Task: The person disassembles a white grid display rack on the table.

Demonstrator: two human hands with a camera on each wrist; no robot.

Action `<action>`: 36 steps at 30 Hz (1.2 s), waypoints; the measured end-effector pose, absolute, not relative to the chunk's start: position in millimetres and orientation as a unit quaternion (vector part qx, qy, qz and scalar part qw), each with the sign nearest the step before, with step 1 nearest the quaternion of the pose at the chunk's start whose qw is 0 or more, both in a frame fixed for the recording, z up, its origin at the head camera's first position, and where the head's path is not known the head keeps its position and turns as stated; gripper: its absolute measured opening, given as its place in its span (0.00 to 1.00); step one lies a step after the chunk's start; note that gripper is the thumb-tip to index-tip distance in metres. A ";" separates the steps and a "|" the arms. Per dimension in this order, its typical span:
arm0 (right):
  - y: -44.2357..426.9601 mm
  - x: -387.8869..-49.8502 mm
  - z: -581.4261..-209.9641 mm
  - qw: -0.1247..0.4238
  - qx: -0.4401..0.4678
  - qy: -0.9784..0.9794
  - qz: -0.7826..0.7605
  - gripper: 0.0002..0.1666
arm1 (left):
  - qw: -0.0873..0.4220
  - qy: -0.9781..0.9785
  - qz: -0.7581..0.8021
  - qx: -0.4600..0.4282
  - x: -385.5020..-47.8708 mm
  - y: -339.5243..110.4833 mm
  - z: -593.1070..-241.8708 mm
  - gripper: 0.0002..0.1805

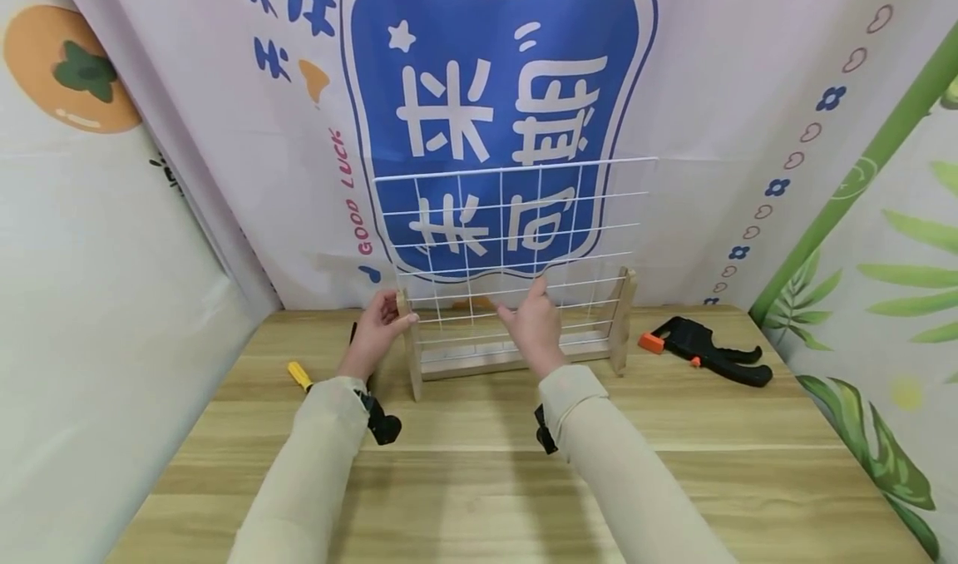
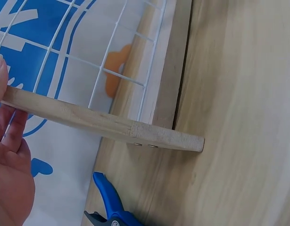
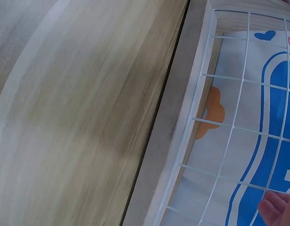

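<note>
A white wire grid [image 1: 501, 206] stands upright in a wooden base [image 1: 479, 366] with a side post at each end. My left hand [image 1: 377, 331] holds the top of the left post [image 1: 409, 339], thumb on one side and fingers on the other, as the left wrist view shows with the hand [image 2: 10, 160] at the post [image 2: 69, 113]. My right hand [image 1: 533, 323] is at the middle of the grid's lower part, its fingers at the wires. In the right wrist view only some curled fingertips [image 3: 277, 207] show, touching a wire of the grid [image 3: 233, 127].
A black clamp with orange pads [image 1: 703, 349] lies on the table [image 1: 479, 481] to the right. At the left lies a yellow-handled tool [image 1: 299, 375]. Blue-handled pliers [image 2: 109, 197] lie beside the left post. A printed cloth [image 1: 711, 90] hangs behind the grid.
</note>
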State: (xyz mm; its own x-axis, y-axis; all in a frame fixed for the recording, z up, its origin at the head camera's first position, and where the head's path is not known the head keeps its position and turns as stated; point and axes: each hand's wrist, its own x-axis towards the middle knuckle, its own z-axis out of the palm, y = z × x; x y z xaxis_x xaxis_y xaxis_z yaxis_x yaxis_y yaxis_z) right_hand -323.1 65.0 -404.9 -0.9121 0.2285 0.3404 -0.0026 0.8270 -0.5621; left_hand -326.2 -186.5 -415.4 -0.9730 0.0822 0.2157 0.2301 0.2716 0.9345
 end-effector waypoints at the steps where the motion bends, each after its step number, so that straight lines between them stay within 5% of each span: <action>1: 64.7 -323.0 -404.1 0.199 -0.066 -0.934 0.289 0.45 | 0.066 -0.794 -0.595 -0.102 -323.7 -186.3 -416.0 0.27; 36: 73.9 -308.2 -365.0 0.054 -0.115 -0.910 0.394 0.56 | 0.041 -0.803 -0.590 -0.074 -274.6 -179.3 -414.4 0.27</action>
